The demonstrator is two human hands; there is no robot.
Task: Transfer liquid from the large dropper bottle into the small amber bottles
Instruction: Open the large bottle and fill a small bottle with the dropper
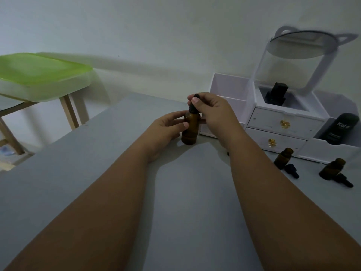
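Beside the white organizer, left hand grips the large dropper bottle, right hand pinches its cap.

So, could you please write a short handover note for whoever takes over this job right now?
Left hand: grips the body of the large dropper bottle, upright on the table.
Right hand: pinches the bulb of its dropper cap, which sits on the neck.
Left small bottle and right small bottle: uncapped by the white organiser, loose droppers lying beside them.
Done: small bottles opened.
Left: draw liquid, fill both, recap. Fill levels cannot be told.
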